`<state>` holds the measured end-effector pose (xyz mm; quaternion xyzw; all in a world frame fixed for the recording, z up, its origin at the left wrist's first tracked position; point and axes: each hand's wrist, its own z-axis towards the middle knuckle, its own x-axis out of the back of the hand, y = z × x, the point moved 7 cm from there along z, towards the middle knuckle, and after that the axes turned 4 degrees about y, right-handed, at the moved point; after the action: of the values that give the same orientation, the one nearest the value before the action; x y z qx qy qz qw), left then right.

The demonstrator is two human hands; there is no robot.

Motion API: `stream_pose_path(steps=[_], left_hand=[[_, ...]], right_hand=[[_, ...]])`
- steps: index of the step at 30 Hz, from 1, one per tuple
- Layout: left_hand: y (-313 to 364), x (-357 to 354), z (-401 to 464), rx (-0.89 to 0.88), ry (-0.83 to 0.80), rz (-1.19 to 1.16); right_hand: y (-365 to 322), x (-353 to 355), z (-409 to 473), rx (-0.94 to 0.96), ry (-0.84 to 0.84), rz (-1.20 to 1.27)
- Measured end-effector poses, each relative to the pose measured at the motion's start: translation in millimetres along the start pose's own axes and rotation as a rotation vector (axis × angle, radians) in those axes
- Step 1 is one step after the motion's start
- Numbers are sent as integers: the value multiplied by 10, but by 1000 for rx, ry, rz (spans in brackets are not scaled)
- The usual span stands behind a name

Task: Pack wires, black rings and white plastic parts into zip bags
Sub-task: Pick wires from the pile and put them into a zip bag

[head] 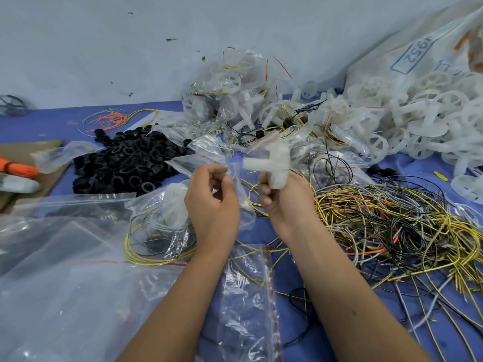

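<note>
My right hand grips a white plastic part with short arms, held up over the blue table. Just left of it, my left hand pinches the edge of a clear zip bag that hangs between the two hands. A yellow wire loops behind the bag. A heap of black rings lies at the left. Tangled wires in yellow, black, grey and orange spread at the right. White plastic wheel parts pile up at the back right.
Filled zip bags are stacked at the back centre and one filled bag lies beside my left wrist. Empty zip bags cover the near left; another lies between my forearms. A large printed sack stands at the right.
</note>
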<state>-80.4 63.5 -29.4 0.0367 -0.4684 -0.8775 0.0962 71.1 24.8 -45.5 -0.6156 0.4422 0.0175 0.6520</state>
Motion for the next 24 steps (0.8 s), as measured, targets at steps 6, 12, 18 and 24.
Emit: stream_pose_path(steps=[6, 12, 18, 24], left_hand=[[101, 143, -4, -53, 114, -57], [338, 94, -75, -296, 36, 62], [481, -10, -179, -463, -93, 204], [536, 25, -174, -482, -56, 230]], right_hand=[[81, 9, 1, 23, -55, -354], [164, 87, 57, 91, -35, -650], [65, -5, 29, 333, -85, -869], [169, -164, -81, 185, -331, -629]])
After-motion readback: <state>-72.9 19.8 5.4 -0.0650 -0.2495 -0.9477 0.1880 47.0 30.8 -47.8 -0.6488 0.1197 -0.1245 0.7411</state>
